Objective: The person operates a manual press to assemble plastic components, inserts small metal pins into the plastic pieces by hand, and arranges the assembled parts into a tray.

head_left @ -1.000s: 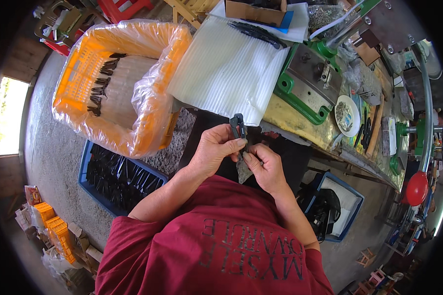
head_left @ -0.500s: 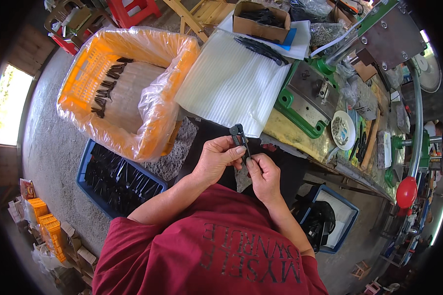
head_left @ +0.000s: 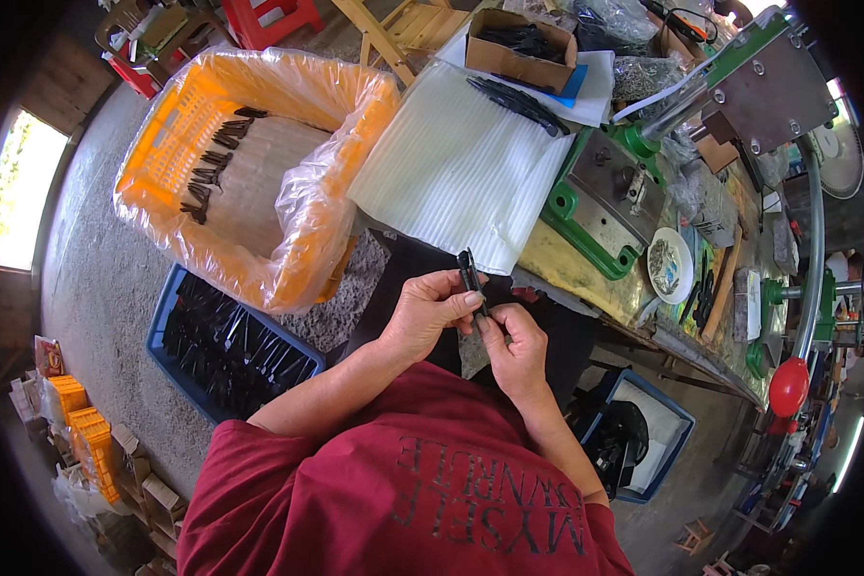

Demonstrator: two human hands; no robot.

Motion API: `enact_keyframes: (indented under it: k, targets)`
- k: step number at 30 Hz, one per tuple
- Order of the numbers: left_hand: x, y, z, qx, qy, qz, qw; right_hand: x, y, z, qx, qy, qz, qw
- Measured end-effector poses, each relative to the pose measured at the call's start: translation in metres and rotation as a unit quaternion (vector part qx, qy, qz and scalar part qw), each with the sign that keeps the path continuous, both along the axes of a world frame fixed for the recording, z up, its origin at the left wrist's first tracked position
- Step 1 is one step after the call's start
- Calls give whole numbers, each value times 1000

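In front of my body, both hands hold one small black part with a narrow, long shape (head_left: 468, 266); its exact kind I cannot make out. My left hand (head_left: 430, 313) pinches its middle between thumb and fingers, leaving the upper end sticking out. Close beside it, my right hand (head_left: 516, 351) is closed at the lower end, which the fingers partly hide. Just beyond my hands lies a white foam sheet (head_left: 451, 173) on the bench, with a bundle of long black pieces (head_left: 518, 104) on its far part.
At left stands an orange crate (head_left: 370, 125) lined with clear plastic, holding rows of dark parts. Below it is a blue bin (head_left: 168, 331) of black pieces. A green hand press (head_left: 586, 226), a white dish (head_left: 684, 259) of small metal bits and a cardboard box (head_left: 485, 53) occupy the bench.
The black part has turned in my fingers, so its broad rounded head now shows as a narrow edge. My hands stay nearly in place; the view has shifted slightly.
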State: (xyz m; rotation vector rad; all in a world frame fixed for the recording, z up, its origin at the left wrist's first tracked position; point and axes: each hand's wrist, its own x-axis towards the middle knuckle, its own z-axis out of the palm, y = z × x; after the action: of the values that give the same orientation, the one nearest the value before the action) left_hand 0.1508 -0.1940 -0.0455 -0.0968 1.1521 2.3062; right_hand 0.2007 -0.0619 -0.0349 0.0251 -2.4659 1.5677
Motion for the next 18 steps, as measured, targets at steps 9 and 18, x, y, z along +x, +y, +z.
enact_keyframes:
  k: [9, 18]
  targets:
    - [-1, -4, -2, -4, 19, -18, 1000, -1, 1, -4, 10, -6, 29, 1000]
    - [1, -7, 1, -21, 39, -12, 999, 0, -1, -11, -45, -91, 70, 992]
